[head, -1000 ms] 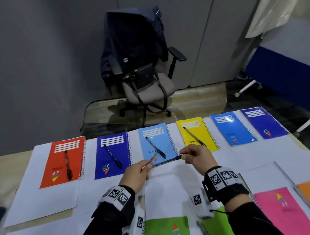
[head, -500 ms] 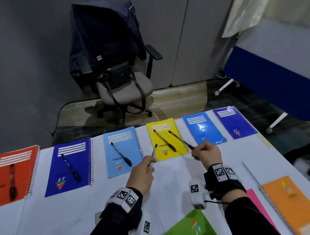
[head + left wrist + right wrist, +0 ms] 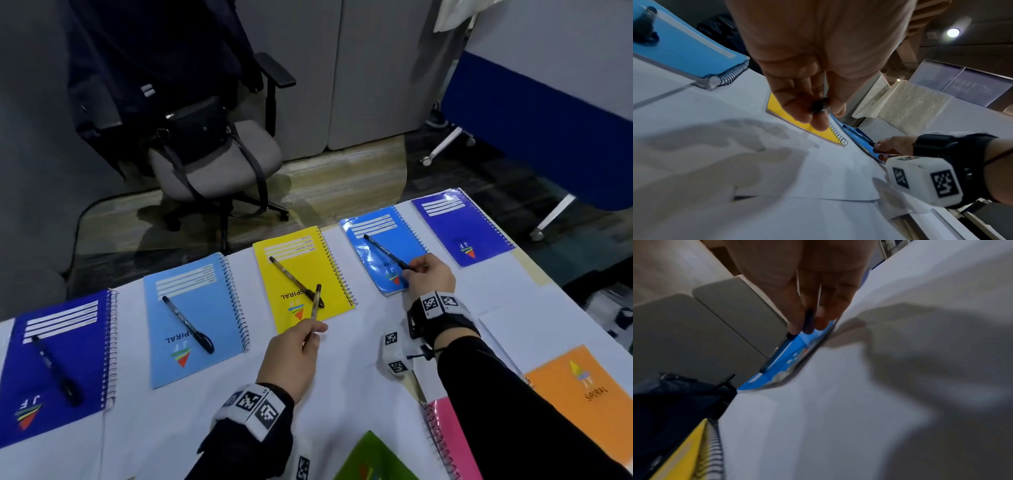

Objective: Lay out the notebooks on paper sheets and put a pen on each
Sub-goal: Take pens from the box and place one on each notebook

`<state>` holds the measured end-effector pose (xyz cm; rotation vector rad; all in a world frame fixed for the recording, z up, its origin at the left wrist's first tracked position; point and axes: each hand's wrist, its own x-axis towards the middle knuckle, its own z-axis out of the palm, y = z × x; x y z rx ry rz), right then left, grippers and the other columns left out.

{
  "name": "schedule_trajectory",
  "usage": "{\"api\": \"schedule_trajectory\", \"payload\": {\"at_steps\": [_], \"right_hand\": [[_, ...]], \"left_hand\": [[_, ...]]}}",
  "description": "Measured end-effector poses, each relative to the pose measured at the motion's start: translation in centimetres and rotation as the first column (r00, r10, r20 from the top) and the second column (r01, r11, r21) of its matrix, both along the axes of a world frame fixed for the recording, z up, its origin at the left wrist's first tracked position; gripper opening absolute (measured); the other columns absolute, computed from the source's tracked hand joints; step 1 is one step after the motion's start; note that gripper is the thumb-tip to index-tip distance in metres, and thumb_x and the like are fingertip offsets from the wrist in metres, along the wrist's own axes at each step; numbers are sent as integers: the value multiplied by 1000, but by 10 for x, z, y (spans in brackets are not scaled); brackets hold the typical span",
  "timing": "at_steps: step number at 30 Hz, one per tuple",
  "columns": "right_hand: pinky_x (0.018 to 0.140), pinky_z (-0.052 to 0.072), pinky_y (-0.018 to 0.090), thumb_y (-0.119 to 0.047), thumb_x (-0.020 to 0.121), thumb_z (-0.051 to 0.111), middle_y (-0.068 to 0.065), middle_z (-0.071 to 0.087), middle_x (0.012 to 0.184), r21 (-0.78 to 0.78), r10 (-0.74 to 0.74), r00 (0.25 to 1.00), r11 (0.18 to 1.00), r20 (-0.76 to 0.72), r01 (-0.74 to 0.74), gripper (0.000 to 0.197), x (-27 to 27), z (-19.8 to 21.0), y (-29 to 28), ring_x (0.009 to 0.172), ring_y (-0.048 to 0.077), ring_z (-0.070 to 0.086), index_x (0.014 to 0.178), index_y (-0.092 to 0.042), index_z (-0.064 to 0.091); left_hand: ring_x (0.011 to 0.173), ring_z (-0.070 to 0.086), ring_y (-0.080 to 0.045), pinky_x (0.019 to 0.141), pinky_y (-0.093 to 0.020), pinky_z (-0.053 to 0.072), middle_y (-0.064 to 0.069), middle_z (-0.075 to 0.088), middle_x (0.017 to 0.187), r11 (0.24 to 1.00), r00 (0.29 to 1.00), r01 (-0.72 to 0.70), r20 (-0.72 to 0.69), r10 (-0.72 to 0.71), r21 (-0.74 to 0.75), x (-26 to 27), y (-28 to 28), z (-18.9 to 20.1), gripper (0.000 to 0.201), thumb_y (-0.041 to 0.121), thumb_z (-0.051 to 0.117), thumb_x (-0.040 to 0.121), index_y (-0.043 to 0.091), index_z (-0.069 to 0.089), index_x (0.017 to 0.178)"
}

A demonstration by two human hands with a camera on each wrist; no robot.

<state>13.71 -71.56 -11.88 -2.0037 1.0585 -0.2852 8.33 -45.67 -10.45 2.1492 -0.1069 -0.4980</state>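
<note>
Right hand (image 3: 430, 277) is pinching the near end of a black pen (image 3: 387, 251), fingers (image 3: 795, 321) clamped on its barrel. The pen is lying diagonally on the bright blue notebook (image 3: 383, 246), long axis running from near-right to far-left, far tip pointing toward the notebook's ruled label.

Left hand (image 3: 291, 356) is gripping a second pen (image 3: 315, 303), fingers (image 3: 797, 104) closed around its lower end. This pen is pointing away from the person, tilted slightly right, its tip hanging over the near edge of the yellow notebook (image 3: 303, 274); whether it is touching the cover, cannot tell.

Back row is showing five spiral notebooks lying flat on white paper sheets (image 3: 363, 329) on the tabletop: dark blue (image 3: 58, 363), light blue (image 3: 195, 315), yellow, bright blue, dark blue (image 3: 460, 226). Three more pens are resting loose and diagonal: one on the left dark blue, one on the light blue, one on the yellow. Far-right dark blue is carrying none.

Near row: orange notebook (image 3: 589, 397), pink notebook (image 3: 448, 438), green notebook (image 3: 373, 459), each partly cut off.

Pens in view: five.
</note>
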Motion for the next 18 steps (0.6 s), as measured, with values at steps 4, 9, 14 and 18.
{"api": "schedule_trajectory", "payload": {"at_steps": [4,9,14,18], "right_hand": [[79,41,23,-9,83,66,7,65,105,-102,90,992,990,-83,-98,16,0,-7,-6,97,26,60,97,-16,67],[77,41,23,-11,81,71,0,61,96,-144,215,976,967,38,-208,19,-22,13,23,86,19,59,97,-19,62],[61,48,26,-7,75,76,-5,60,69,295,543,834,784,98,-546,24,-84,38,91,51,7,51,72,-26,62],[54,42,12,-13,71,79,-4,64,74,360,580,811,744,74,-564,25,-106,41,113,54,7,51,84,-22,60]], "left_hand": [[81,63,-9,66,-10,43,8,64,90,1000,1000,4,12,-4,21,0,6,-4,23,24,48,98,33,64,111],[75,67,-7,65,-13,47,3,65,87,980,993,-112,-46,106,-163,-1,6,4,27,19,51,98,38,58,115],[83,65,-7,64,-4,43,2,68,93,958,991,-135,-22,133,-252,-2,-9,17,30,11,57,93,38,62,105],[82,65,1,69,-4,47,4,70,92,932,994,-112,-43,103,-344,-6,-22,24,29,4,60,91,31,64,100]]}}
